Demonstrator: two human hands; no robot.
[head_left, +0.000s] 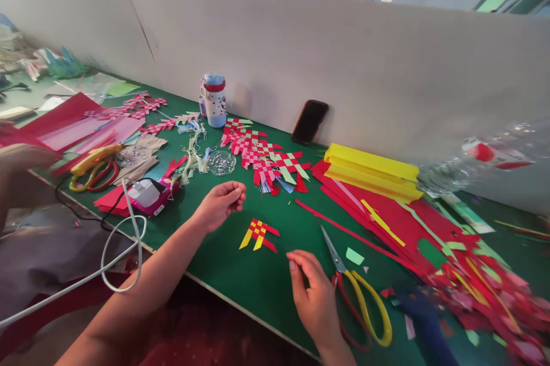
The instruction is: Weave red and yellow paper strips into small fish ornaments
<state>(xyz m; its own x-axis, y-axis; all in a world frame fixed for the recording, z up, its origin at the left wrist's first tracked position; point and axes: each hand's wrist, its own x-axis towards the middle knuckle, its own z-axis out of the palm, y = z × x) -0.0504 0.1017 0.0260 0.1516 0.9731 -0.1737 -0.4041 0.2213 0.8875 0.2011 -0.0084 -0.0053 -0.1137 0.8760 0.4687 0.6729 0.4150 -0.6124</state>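
On the green table between my hands lies a small woven paper fish (pixel 258 232) in red and yellow checks, with pointed strip ends; neither hand touches it. My left hand (pixel 221 205) is held above and left of it, fingers curled and thumb pressed to the fingertips. To its lower right, my right hand (pixel 313 294) has thumb and forefinger tips together in a pinch. Whatever either hand pinches, if anything, is too small to make out. Scissors (pixel 344 268) with yellow and red handles lie right beside my right hand, blades pointing away.
Behind are woven paper fish (pixel 253 148), a clear dish of beads (pixel 222 162), a bottle (pixel 213 101) and a phone (pixel 310 121). Red paper (pixel 369 211) and scraps (pixel 481 291) fill the right. A white cable (pixel 103 268) loops near my left arm. Another person's hand (pixel 26 157) is far left.
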